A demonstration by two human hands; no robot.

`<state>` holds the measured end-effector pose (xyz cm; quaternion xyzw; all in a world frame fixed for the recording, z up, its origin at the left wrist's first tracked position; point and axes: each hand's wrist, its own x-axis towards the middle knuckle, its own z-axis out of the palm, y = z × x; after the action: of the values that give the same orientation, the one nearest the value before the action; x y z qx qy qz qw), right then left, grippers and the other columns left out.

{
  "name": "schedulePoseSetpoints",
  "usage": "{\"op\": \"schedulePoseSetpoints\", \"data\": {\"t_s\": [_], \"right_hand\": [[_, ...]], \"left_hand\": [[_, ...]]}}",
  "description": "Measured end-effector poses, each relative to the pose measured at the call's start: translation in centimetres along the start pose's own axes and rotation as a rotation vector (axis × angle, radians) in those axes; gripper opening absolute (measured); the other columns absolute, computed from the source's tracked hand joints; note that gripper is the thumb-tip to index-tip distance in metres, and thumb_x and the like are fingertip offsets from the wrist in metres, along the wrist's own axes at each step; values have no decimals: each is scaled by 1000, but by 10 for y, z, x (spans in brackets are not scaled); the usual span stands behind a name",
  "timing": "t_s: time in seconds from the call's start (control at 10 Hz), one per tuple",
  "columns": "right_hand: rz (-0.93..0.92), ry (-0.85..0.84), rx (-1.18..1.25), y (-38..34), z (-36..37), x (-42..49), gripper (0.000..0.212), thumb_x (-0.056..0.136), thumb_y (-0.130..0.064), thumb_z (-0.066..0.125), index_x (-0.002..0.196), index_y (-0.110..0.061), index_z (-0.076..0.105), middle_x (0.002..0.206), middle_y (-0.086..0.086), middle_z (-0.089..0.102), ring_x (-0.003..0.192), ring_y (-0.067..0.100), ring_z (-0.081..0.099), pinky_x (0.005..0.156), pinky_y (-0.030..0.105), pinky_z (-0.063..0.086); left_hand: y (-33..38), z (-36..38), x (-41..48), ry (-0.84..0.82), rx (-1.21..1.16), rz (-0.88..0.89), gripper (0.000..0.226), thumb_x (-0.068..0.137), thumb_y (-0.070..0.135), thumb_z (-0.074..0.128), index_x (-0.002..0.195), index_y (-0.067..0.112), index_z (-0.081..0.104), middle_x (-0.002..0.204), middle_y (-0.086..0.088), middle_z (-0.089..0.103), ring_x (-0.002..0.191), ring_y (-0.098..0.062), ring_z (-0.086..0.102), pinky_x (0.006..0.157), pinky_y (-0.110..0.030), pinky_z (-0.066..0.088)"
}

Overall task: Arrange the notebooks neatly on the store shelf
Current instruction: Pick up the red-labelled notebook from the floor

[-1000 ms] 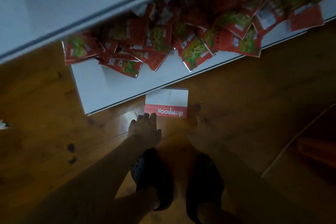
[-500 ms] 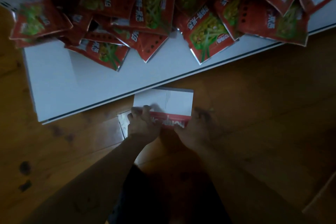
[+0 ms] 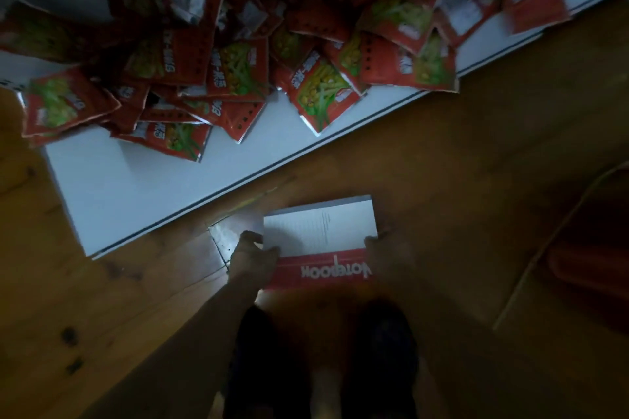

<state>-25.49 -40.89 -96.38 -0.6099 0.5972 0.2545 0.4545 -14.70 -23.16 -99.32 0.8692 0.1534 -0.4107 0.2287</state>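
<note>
At the far left is the wooden floor (image 3: 102, 299), and over it the left end of the white shelf (image 3: 136, 187) comes to a sharp corner. This bottom board runs up to the right. Its front edge passes just beyond the notebook. Red snack packets (image 3: 238, 71) lie on it in a loose heap and fill nearly all the length that is in view. Only a strip at the front left is bare.

No notebook is on the shelf as far as the view shows, so I judge that the task is at its beginning. The pick-up is in hand, and the placing and straightening are left to do.

The left grip (image 3: 253, 257) holds the left edge of the notebook (image 3: 320, 231), with the thumb on top of the cover. The notebook is low, between the shelf edge and the person's dark shoes (image 3: 384, 333). I cannot tell if it rests on the floor. Its side looks thick, so it may be a small pile. The right grip (image 3: 388, 255) holds the right edge at the red band; it is too dim to see how the fingers lie.

At the right stands a box (image 3: 531, 282), apart from the hands. I think the bare strip is the easiest room, and the packets may need pushing back.
</note>
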Motion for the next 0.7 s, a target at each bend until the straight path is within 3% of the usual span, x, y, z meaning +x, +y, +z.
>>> {"op": "schedulePoseSetpoints", "data": {"t_s": [0.1, 0.2, 0.3, 0.4, 0.5, 0.6, 0.7], "right_hand": [[2, 22, 216, 23, -52, -51, 27, 96, -22, 53, 113, -1, 58, 109, 18, 66, 96, 30, 66, 84, 35, 54], [-87, 121, 345, 30, -112, -114, 18, 96, -24, 54, 108, -10, 52, 94, 6, 63, 81, 17, 65, 74, 30, 57], [-286, 285, 376, 7, -185, -183, 9, 95, -12, 55, 97, -9, 46, 79, -3, 51, 73, 11, 53, 57, 11, 39], [-453, 370, 314, -24, -265, -259, 11, 92, -3, 52, 91, -11, 45, 73, -7, 49, 66, 5, 47, 53, 8, 34], [-595, 455, 314, -60, -350, -332, 18, 88, 3, 50, 88, -14, 44, 69, -8, 49, 64, 11, 47, 57, 22, 36], [-749, 485, 309, -92, -434, -403, 25, 86, 6, 52, 87, -18, 44, 75, 2, 56, 68, 20, 51, 59, 27, 34], [-850, 480, 266, -119, -507, -473, 23, 91, 3, 50, 85, -18, 42, 75, 7, 60, 62, 19, 55, 53, 19, 39]], "left_hand": [[30, -19, -65, -42, 55, 62, 19, 83, 18, 69, 86, 18, 50, 93, -10, 66, 84, -26, 65, 82, -42, 56], [74, -48, -142, -71, 263, 206, 21, 84, 28, 69, 87, 14, 54, 85, -2, 59, 87, -23, 60, 74, -30, 47], [128, -85, -223, -100, 434, 326, 31, 82, 34, 70, 90, 6, 61, 96, -12, 66, 92, -27, 63, 72, -31, 47], [191, -125, -311, -54, 504, 465, 50, 82, 35, 69, 117, 4, 51, 118, -16, 60, 109, -33, 59, 87, -39, 49], [249, -169, -400, 40, 495, 684, 65, 82, 32, 70, 134, 9, 39, 129, -16, 50, 118, -34, 52, 90, -41, 44], [298, -212, -480, 90, 403, 836, 80, 81, 35, 71, 146, 13, 29, 136, -15, 47, 121, -34, 50, 94, -41, 45], [341, -251, -554, 33, 331, 954, 41, 87, 33, 65, 122, 17, 52, 101, -3, 62, 90, -23, 62, 73, -31, 47]]}}
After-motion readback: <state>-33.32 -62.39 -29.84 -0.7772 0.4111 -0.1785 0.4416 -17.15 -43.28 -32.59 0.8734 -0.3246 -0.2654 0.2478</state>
